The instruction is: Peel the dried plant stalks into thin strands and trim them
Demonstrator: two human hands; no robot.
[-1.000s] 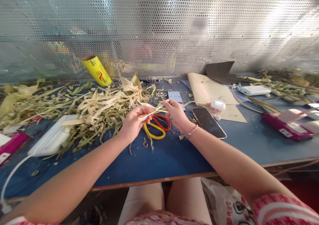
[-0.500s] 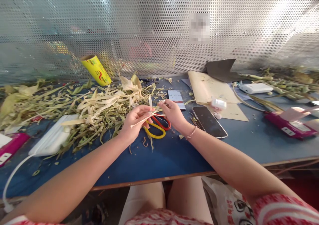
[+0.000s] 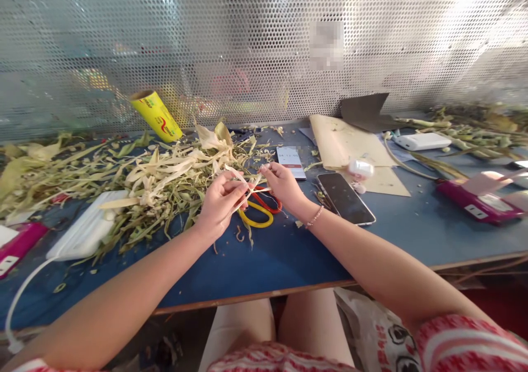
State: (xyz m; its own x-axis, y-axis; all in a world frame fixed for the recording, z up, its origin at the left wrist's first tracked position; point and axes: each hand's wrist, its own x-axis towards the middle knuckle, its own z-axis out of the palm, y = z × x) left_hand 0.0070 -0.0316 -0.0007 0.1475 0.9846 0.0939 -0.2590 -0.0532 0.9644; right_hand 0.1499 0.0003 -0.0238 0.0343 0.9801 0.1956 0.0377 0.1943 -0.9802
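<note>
Between my hands are pale, dry plant strips point(image 3: 234, 170), some crossing near my left fingertips. My left hand point(image 3: 219, 203) pinches the strips where they meet. My right hand point(image 3: 284, 186), with a beaded bracelet at the wrist, has thumb and forefinger closed on the end of one strip. Just below and behind the hands lie scissors with one yellow and one red handle point(image 3: 259, 225); their blades are hidden. A heap of dried leaves and stalks point(image 3: 165, 179) spreads to the left of my left hand.
A phone point(image 3: 345, 199) lies right of my right hand, beside beige paper point(image 3: 336, 141). Behind the hands is a lit timer screen point(image 3: 290, 163). A yellow tube point(image 3: 157, 118), white power banks point(image 3: 88, 229) and a magenta power strip point(image 3: 480, 201) are on the blue table point(image 3: 264, 267).
The strips have shifted: one that stood upright between my hands now leans left over my left fingers. My hands have stayed nearly in place, and the view has moved slightly.
</note>
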